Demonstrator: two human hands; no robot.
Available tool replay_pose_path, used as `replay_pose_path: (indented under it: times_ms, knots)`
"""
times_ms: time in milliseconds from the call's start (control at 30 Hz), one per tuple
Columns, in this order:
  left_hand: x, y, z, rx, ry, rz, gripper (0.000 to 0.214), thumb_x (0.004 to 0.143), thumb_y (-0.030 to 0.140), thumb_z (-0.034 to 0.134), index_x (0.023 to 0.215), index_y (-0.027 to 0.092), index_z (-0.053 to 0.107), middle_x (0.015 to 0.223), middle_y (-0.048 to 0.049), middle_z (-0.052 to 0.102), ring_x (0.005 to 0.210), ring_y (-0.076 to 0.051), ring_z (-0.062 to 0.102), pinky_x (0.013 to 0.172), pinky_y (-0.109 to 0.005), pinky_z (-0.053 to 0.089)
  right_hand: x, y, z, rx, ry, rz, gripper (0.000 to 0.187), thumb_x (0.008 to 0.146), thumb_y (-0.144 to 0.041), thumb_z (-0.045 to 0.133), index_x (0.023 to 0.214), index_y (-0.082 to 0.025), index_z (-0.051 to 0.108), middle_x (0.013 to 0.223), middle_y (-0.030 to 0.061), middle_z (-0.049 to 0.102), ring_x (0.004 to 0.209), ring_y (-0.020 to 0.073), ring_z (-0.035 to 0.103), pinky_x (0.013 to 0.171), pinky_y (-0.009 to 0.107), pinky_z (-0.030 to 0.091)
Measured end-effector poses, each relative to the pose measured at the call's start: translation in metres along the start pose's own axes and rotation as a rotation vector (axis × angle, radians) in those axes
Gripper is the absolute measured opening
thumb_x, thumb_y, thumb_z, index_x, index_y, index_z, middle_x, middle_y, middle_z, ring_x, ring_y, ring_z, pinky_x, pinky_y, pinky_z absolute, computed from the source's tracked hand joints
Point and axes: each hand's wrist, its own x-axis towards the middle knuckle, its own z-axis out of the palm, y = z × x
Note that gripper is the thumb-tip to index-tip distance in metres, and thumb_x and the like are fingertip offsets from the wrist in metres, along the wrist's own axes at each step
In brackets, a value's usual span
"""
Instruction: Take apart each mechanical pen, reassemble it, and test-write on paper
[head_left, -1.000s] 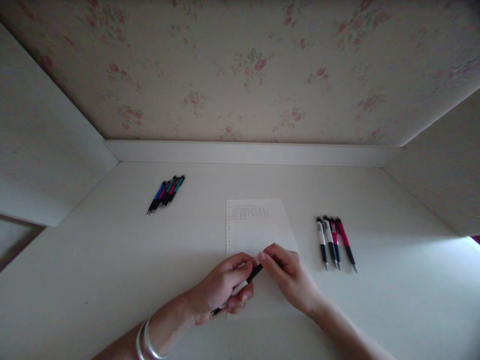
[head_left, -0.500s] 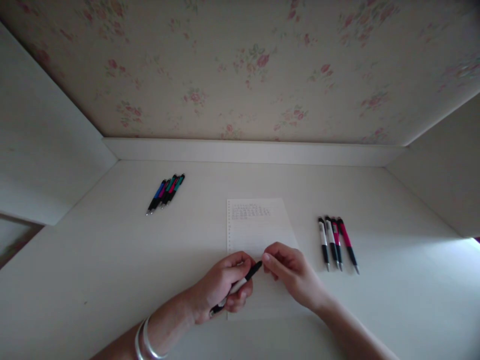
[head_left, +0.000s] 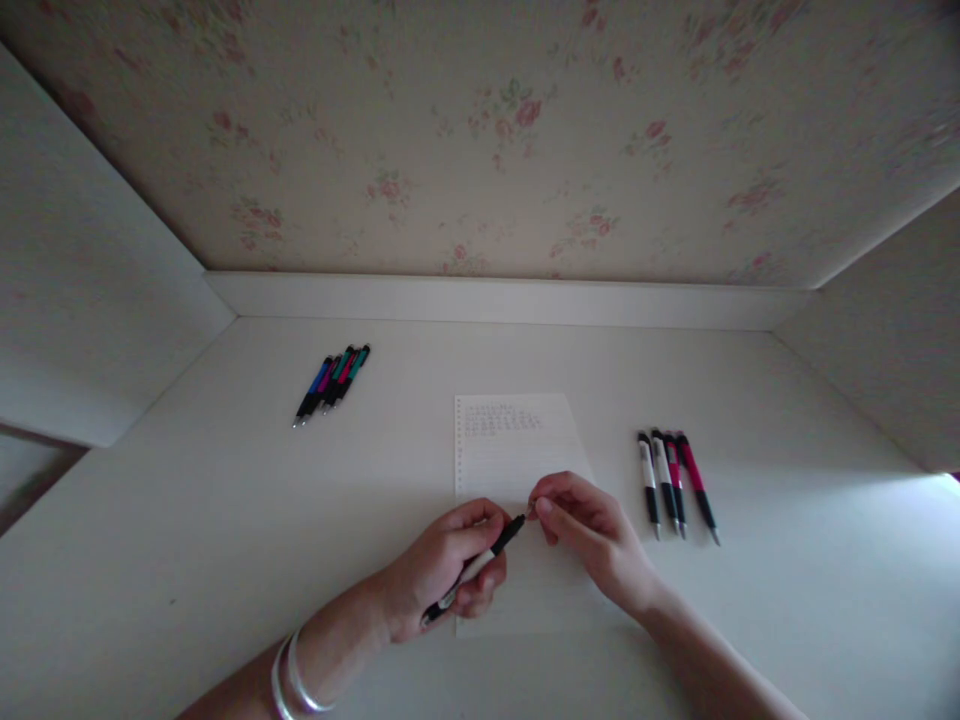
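My left hand (head_left: pixel 457 560) is closed around a white-and-black pen (head_left: pixel 475 567), held slanting with its black grip end up to the right. Right at that end, my right hand (head_left: pixel 585 530) pinches the small silvery pen tip (head_left: pixel 532 508) between thumb and forefinger. Whether the tip is still joined to the barrel is too small to tell. Under both hands lies a sheet of lined paper (head_left: pixel 517 465) with handwriting across its top lines and punched holes down the left edge.
Several pens with white or pink barrels (head_left: pixel 666 480) lie side by side right of the paper. Another cluster of blue, purple, green and red pens (head_left: pixel 331 385) lies at the back left. The white desk (head_left: pixel 225 500) has side panels and a floral-papered wall behind it.
My right hand has shifted slightly up and away from the pen's end, and a silvery bit now shows at its fingertips. My left hand keeps its hold on the pen.
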Motion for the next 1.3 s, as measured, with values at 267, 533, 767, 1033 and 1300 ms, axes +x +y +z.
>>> replay_pose_path:
  times_ms: [267, 533, 767, 1033, 1300]
  knots:
    - [0.002, 0.0, 0.0, -0.095, 0.074, 0.034, 0.03, 0.088, 0.046, 0.067, 0.088, 0.02, 0.051, 0.057, 0.0064, 0.052, 0.039, -0.004, 0.031, 0.04, -0.018, 0.021, 0.004, 0.013, -0.005, -0.378, 0.272, -0.217, 0.012, 0.095, -0.032, 0.061, 0.097, -0.022, 0.067, 0.074, 0.0018, 0.067, 0.06, 0.0145, 0.06, 0.051, 0.025, 0.047]
    - [0.003, 0.0, 0.0, -0.199, 0.122, 0.118, 0.03, 0.082, 0.038, 0.073, 0.096, 0.013, 0.065, 0.071, 0.0019, 0.056, 0.046, -0.005, 0.045, 0.044, -0.02, 0.025, 0.001, 0.017, -0.001, -1.027, -0.045, -0.598, 0.025, 0.095, -0.012, 0.054, 0.108, -0.022, 0.074, 0.108, 0.009, 0.078, 0.09, 0.0251, 0.069, 0.079, 0.041, 0.053]
    - [0.004, -0.001, 0.0, -0.237, 0.134, 0.123, 0.035, 0.079, 0.04, 0.078, 0.1, 0.013, 0.067, 0.069, 0.0026, 0.054, 0.046, -0.004, 0.045, 0.044, -0.019, 0.025, 0.0, 0.013, -0.001, -1.098, -0.088, -0.621, 0.026, 0.091, -0.01, 0.058, 0.106, -0.022, 0.074, 0.11, 0.0089, 0.078, 0.091, 0.0258, 0.067, 0.079, 0.041, 0.05]
    - [0.004, -0.002, 0.002, -0.176, 0.156, 0.161, 0.04, 0.079, 0.045, 0.079, 0.101, 0.014, 0.067, 0.069, 0.0032, 0.052, 0.048, -0.005, 0.04, 0.046, -0.02, 0.023, -0.001, 0.01, 0.002, -0.88, 0.024, -0.562, 0.024, 0.099, -0.017, 0.052, 0.111, -0.022, 0.072, 0.104, 0.0104, 0.078, 0.089, 0.0241, 0.069, 0.079, 0.04, 0.053]
    - [0.003, -0.003, 0.007, 0.192, 0.076, 0.302, 0.033, 0.087, 0.044, 0.072, 0.077, 0.013, 0.065, 0.064, 0.0025, 0.046, 0.06, -0.011, 0.04, 0.058, -0.025, 0.031, -0.005, -0.002, 0.01, -0.321, 0.005, -0.083, 0.03, 0.095, -0.046, 0.06, 0.094, -0.02, 0.074, 0.084, 0.0049, 0.07, 0.078, 0.0186, 0.065, 0.067, 0.029, 0.052]
